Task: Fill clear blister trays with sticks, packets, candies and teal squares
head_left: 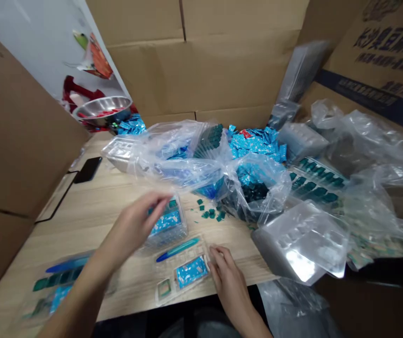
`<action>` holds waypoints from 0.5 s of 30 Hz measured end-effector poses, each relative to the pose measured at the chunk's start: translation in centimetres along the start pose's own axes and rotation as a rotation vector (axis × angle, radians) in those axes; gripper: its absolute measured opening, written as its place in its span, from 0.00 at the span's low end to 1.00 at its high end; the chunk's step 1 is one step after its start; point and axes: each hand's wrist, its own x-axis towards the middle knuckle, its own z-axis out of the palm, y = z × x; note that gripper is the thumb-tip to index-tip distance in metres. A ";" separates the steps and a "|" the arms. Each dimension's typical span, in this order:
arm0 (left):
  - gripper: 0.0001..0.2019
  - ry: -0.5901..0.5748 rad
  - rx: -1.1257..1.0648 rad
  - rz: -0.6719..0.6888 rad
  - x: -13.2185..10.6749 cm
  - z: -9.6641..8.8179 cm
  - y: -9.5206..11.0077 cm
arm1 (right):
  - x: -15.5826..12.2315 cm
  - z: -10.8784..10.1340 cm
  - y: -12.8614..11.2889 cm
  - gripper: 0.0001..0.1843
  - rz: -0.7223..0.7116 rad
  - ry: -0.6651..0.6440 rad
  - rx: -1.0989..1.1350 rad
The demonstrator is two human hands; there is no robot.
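Clear tray point(171, 268) with a pen-shaped blue-and-teal tool point(178, 249) and blue packet point(192, 272), on the bench point(131, 292) just left of the right hand point(227, 277).

Motion blur softens the left hand point(145, 218), bent over the stacked trays point(173, 238); I cannot tell whether it pinches anything. The right hand lies back upward, fingers loosely curled at the clear tray's edge, gripping or merely touching: unclear. Behind the left hand, its forearm partly hides another filled tray point(28, 299). Ahead and right of the right hand, a carton point(373, 75) reads “长沙臭豆腐”, further characters cut off or blurred.
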 end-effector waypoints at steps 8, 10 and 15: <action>0.25 0.011 0.220 0.005 19.7 6.3 3.0 | -3.4 -1.0 3.0 0.17 -0.182 0.109 -0.055; 0.22 0.025 0.269 0.011 20.6 7.4 3.5 | -4.1 -1.3 4.0 0.16 -0.196 0.119 -0.066; 0.16 0.122 0.402 0.026 21.9 8.7 4.6 | -3.6 -2.4 4.0 0.17 -0.137 0.057 -0.027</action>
